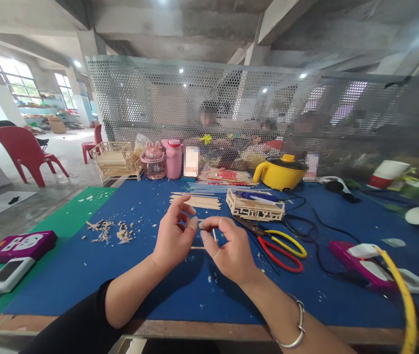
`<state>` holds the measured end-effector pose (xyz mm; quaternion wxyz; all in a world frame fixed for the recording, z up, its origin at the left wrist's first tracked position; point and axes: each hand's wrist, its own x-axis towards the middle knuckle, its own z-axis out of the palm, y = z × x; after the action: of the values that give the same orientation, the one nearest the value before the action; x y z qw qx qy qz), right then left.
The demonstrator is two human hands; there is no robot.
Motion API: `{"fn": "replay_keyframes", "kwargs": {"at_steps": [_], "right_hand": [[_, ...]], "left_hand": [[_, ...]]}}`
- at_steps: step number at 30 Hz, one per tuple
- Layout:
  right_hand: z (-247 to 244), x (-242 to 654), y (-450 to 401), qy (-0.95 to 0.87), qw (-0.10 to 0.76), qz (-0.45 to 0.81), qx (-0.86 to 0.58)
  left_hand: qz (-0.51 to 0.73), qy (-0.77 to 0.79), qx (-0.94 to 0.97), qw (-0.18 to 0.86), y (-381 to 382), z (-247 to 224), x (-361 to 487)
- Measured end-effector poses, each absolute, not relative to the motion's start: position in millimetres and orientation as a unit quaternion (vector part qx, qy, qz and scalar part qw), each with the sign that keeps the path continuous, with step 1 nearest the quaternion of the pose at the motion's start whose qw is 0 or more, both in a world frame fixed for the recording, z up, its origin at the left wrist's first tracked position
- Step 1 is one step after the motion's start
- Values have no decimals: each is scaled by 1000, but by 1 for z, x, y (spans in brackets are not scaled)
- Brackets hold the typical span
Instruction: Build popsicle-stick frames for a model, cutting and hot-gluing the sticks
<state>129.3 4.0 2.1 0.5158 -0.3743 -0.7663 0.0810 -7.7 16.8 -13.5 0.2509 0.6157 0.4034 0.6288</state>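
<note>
Open frame of thin, pale wooden sticks [215,235]: between hands, inward of front edge, blue-topped table [84,290]. Left hand [174,231], right hand [234,250]: thumbs near fingertips; clamping cannot be told. Advisable: light pressure, square corners.

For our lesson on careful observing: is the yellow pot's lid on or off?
On: the dark lid covers the top of the pot, with its yellow knob uppermost.

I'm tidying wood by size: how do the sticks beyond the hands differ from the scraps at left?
The sticks are long; the scraps are short bits. The sticks lie roughly side by side; the scraps are scattered in loose heaps. Both are pale and rest on the blue tabletop.
</note>
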Motion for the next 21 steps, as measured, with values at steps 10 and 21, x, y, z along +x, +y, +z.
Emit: {"fn": "replay_keyframes", "kwargs": {"at_steps": [10, 21], "right_hand": [[4, 153, 21, -726, 547, 60, -411], [-25, 275, 15, -754, 240, -69, -608]], "left_hand": [[488, 526, 682, 137, 45, -12, -41], [307, 548, 742, 234, 70, -33, -53]]}}
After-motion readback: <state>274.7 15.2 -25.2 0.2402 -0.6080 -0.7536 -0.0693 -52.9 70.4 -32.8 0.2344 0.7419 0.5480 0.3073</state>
